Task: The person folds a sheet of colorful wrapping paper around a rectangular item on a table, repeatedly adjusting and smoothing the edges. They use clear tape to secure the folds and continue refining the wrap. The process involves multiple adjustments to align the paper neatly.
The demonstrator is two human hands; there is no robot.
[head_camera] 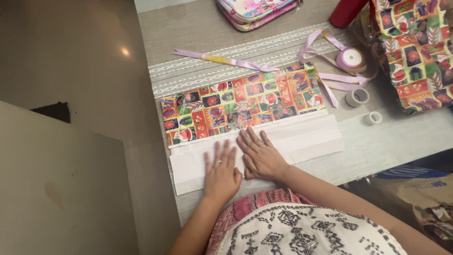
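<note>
Both hands, left hand (221, 171) and right hand (261, 156), lie open and flat, gripping nothing, pressing the folded white underside flap (302, 137) of the colourful patterned wrapping paper sheet (240, 106) on the grey table (401, 137). Uneven pressure from the 2 palms could skew the crease.

Both hands (240, 165) lie flat, side by side, on the white underside of the wrapping paper (245, 106), which spans most of the near tabletop (391, 137). To the right of the sheet a bare strip of tabletop runs to the near edge, open for a reach. Farther right, two small tape rolls (363, 105) and a ribbon spool (351, 57) with loose loops crowd the way. Behind the sheet, a long ribbon (226, 60) lies across the runner. A patterned pouch (255, 12), a red cylinder (347, 12) and a bundle of gift wrap (415, 47) block the far edge and right corner.
</note>
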